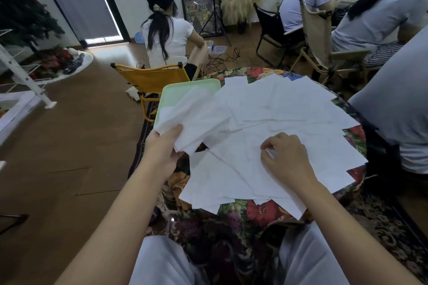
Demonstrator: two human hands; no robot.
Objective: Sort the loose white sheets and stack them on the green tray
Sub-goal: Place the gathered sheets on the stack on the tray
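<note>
Many loose white sheets lie fanned and overlapping across a round table with a floral cloth. A pale green tray sits at the table's far left edge, partly covered by paper. My left hand grips a bundle of several white sheets, held over the tray's near end. My right hand rests on the spread sheets in the middle, its thumb and fingers pinching the edge of one sheet.
A yellow folding chair stands just beyond the tray, with a seated person behind it. Another person's back is close to the table's right side. More people and chairs are at the back right. Brown floor lies to the left.
</note>
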